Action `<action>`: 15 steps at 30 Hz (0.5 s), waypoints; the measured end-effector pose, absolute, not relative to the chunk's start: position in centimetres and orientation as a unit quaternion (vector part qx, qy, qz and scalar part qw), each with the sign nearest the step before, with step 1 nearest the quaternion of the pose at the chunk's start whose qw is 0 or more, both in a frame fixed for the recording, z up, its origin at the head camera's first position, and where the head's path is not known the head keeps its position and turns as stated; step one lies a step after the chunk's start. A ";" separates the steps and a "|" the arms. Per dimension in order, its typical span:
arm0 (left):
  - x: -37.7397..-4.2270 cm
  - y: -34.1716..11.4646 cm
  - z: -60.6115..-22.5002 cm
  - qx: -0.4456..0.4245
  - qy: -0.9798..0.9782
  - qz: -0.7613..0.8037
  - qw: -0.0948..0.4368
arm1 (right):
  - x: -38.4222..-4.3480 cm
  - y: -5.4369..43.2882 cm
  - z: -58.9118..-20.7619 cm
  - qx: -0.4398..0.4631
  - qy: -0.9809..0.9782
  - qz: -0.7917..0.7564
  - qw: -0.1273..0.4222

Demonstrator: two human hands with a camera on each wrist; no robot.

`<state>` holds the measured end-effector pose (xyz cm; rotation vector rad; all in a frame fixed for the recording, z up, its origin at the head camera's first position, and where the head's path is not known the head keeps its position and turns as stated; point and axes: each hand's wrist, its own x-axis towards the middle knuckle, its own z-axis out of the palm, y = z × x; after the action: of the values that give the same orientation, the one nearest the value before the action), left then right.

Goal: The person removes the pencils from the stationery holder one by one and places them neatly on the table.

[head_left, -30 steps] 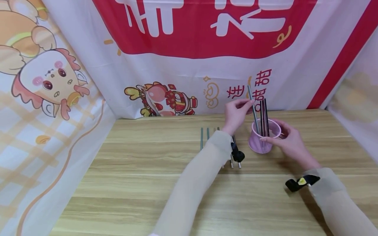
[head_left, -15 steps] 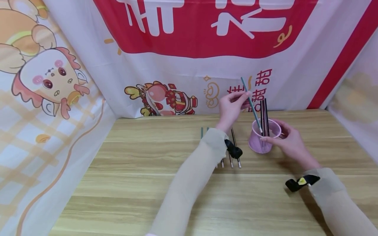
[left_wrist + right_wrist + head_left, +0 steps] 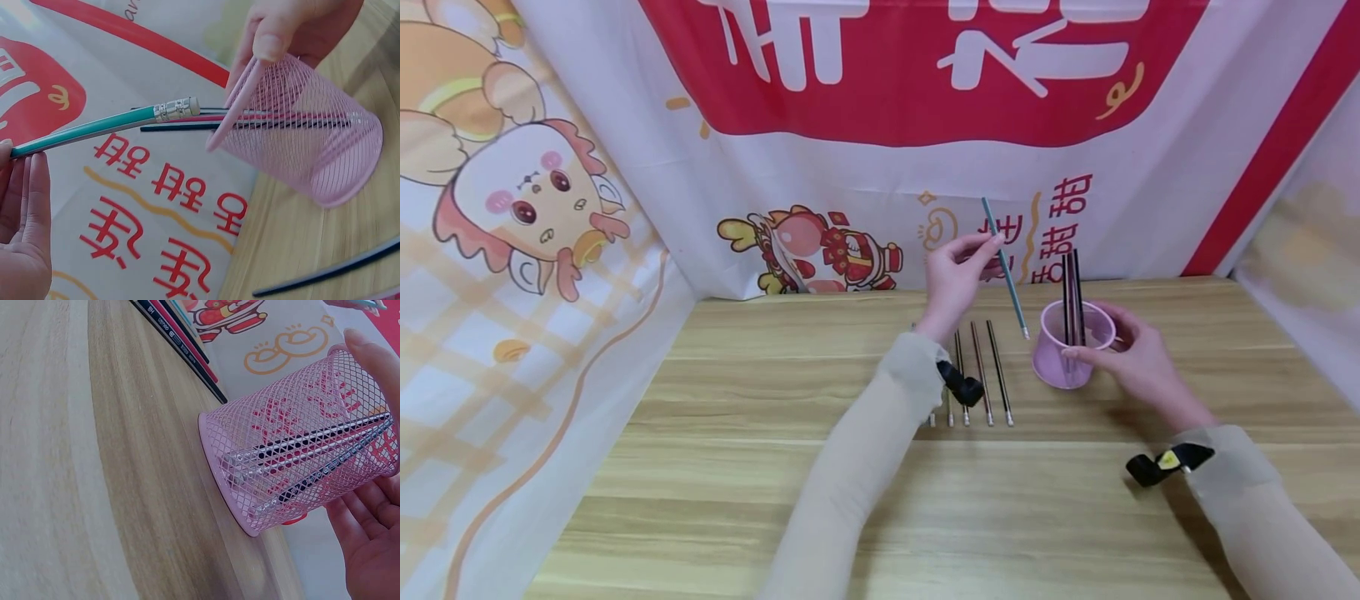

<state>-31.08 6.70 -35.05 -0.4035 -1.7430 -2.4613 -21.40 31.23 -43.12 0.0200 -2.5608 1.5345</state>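
Note:
My left hand [image 3: 953,275] pinches a teal pencil [image 3: 1009,283] near its upper part, the eraser end slanting down to the right. In the left wrist view, that pencil's metal band and eraser [image 3: 178,109] stand apart from the cup, just outside its rim. My right hand [image 3: 1138,358] grips a pink mesh pencil cup [image 3: 1054,368] by its right side, thumb at the rim. Several dark and reddish pencils [image 3: 1070,287] stand in the cup; through the mesh in the right wrist view, their eraser ends [image 3: 234,469] are at the bottom.
Left of the cup, several pencils lie in a row on the wooden table [image 3: 700,467], including a black pencil [image 3: 1000,375] and a reddish pencil [image 3: 982,375]. My left forearm covers part of the row. A printed cloth [image 3: 850,175] hangs behind the table.
My left hand has moved left with the teal pencil. Its eraser end was inside the cup and is now outside, left of the rim. The right hand and cup have stayed put.

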 end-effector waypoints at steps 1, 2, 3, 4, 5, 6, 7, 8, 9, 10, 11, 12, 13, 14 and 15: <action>-31.1 6.4 -35.1 -0.133 -0.576 -0.805 0.049 | -21.4 31.3 -43.2 0.006 -0.855 0.512 0.076; -31.0 6.1 -35.1 -0.133 -0.581 -0.802 0.050 | -21.4 31.3 -43.2 0.005 -0.856 0.512 0.075; -31.0 5.8 -35.1 -0.133 -0.587 -0.797 0.048 | -21.4 31.4 -43.2 0.004 -0.857 0.510 0.073; -30.9 5.4 -35.2 -0.132 -0.593 -0.793 0.045 | -21.4 31.4 -43.2 0.004 -0.858 0.508 0.071; -30.8 5.1 -35.2 -0.132 -0.601 -0.787 0.042 | -21.4 31.5 -43.2 0.004 -0.859 0.508 0.070; -30.8 4.7 -35.3 -0.131 -0.608 -0.782 0.039 | -21.4 31.5 -43.2 0.004 -0.858 0.510 0.068; -30.8 4.4 -35.3 -0.131 -0.615 -0.777 0.037 | -21.4 31.5 -43.2 0.004 -0.857 0.511 0.067; -30.7 4.0 -35.4 -0.132 -0.620 -0.773 0.036 | -21.4 31.5 -43.2 0.004 -0.857 0.510 0.067; -30.7 3.7 -35.5 -0.133 -0.624 -0.769 0.036 | -21.4 31.5 -43.2 0.005 -0.857 0.511 0.067; -30.7 3.3 -35.5 -0.134 -0.627 -0.767 0.036 | -21.4 31.5 -43.1 0.005 -0.857 0.511 0.068; -30.6 3.0 -35.6 -0.136 -0.631 -0.762 0.039 | -21.4 31.4 -43.1 0.005 -0.857 0.511 0.068; -30.6 2.7 -35.7 -0.136 -0.635 -0.759 0.041 | -21.4 31.4 -43.1 0.006 -0.856 0.512 0.069; -30.5 2.4 -35.8 -0.137 -0.637 -0.757 0.044 | -21.4 31.4 -43.0 0.007 -0.856 0.513 0.070; -30.4 2.0 -35.9 -0.136 -0.641 -0.754 0.045 | -21.4 31.4 -43.0 0.008 -0.856 0.513 0.071; -30.3 1.7 -36.0 -0.134 -0.645 -0.751 0.046 | -21.4 31.3 -43.0 0.009 -0.855 0.513 0.072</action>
<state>-30.30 1.71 -35.99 -0.4105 -1.9691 -2.2928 -21.37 31.35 -43.02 0.0257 -2.5699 1.5411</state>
